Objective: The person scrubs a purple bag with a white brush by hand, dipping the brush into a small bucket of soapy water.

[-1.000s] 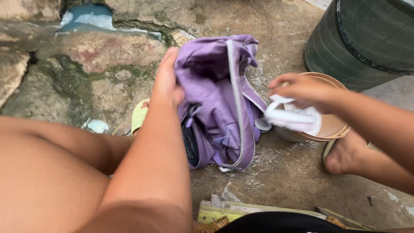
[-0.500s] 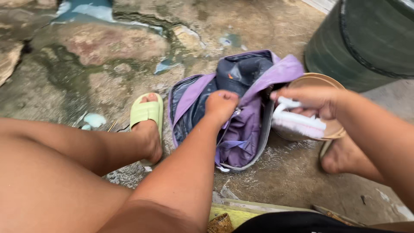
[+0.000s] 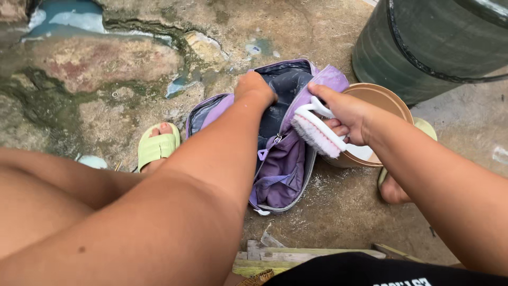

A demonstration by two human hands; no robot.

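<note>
Right hand grip: the right hand point(image 3: 346, 114) is closed around the white handle of a scrub brush point(image 3: 316, 130), bristles facing down and toward the bag.
Left hand grip: the left hand point(image 3: 255, 89) is closed on the top edge of the purple bag point(image 3: 283, 169), holding it open.
Where the bag is: it lies on the wet ground point(image 3: 132, 63) between the two feet; its long side runs away from the person, and its dark inside shows.
Brush and bag: the brush is just beside the bag's right flap, almost touching; the right hand is nearer that flap.
Nearby: a tan bowl point(image 3: 389, 103) sits right behind the brush; a big dark green bin point(image 3: 434, 42) stands beyond it; green sandals point(image 3: 156, 145) are on the feet.
Labels: none to see on the bag.
</note>
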